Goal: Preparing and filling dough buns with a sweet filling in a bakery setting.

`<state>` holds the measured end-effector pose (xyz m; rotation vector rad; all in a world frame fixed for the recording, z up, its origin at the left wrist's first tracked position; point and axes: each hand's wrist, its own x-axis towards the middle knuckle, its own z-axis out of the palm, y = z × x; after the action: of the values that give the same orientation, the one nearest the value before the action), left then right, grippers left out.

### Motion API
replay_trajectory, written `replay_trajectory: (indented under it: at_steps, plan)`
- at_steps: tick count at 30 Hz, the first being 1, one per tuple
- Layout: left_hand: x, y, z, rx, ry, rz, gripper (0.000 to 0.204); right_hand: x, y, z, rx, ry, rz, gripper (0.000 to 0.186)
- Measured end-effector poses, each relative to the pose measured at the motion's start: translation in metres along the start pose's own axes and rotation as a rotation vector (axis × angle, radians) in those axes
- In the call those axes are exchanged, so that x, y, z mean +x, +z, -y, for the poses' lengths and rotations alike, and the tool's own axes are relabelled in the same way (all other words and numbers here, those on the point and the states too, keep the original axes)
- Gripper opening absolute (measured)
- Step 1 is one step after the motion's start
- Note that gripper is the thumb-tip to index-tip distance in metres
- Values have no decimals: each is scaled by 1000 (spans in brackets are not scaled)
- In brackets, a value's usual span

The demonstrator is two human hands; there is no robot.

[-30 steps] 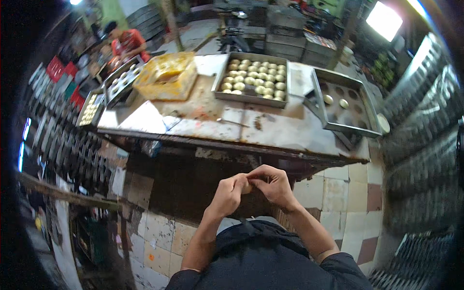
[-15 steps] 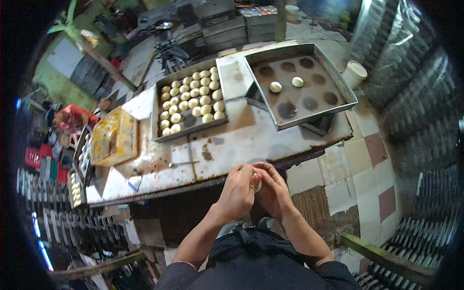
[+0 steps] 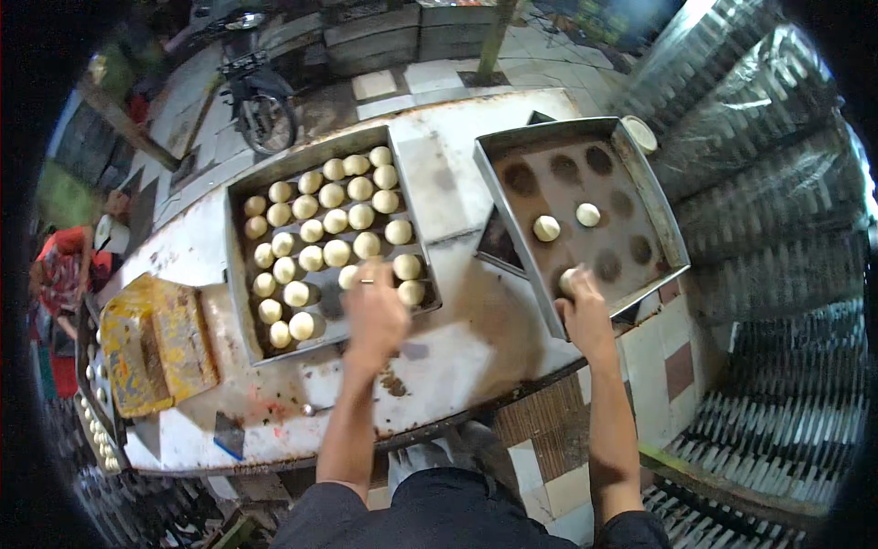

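Observation:
Rows of pale round dough balls [image 3: 335, 220] sit in a metal tray [image 3: 240, 302] on the left. My left hand [image 3: 377, 311] reaches over the near right part of this tray, beside a dough ball [image 3: 349, 277]; its fingers are blurred and partly hidden. On the right, a second metal tray [image 3: 640, 302] has dark round marks on its bottom and two dough balls [image 3: 567, 221] near its middle. My right hand [image 3: 587, 306] is at its near left corner, fingers closed around another dough ball [image 3: 569, 281] low over the tray's bottom.
The trays are on a worn white table [image 3: 439, 366] with a rusty edge. A yellow stained container [image 3: 160, 343] stands at the left, near a blue stick [image 3: 229, 448]. Slatted racks [image 3: 759, 366] line the right side. A motorcycle [image 3: 261, 101] is parked beyond the table. Someone in red [image 3: 64, 274] is at far left.
My hands were together at the table's front edge around a dough ball. They have parted: the left to the left tray, the right with a dough ball to the right tray. The view has shifted.

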<state>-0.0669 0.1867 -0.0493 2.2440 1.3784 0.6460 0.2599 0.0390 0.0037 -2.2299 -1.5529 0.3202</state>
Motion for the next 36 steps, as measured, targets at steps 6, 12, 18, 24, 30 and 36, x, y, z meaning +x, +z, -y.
replay_trajectory:
  at_steps: [6,12,18,24,30,36]
  plan:
    - [13,-9,92,297,-154,177,42,-30,-23,47,42,-62,-289,42]
    - [-15,-66,77,-416,-587,222,23,-138,-57,43,150,134,-377,28]
    - [-146,-106,-29,-1261,-382,189,34,-188,-34,113,501,-10,-359,17]
    - [-265,-48,-78,-870,-626,82,31,-188,104,201,613,-718,-354,24]
    - [-368,-123,9,-1455,-930,-138,32,-242,190,264,697,-893,134,21]
    - [-415,-186,71,-1620,-697,-631,41,-183,275,286,-99,-732,60,21]
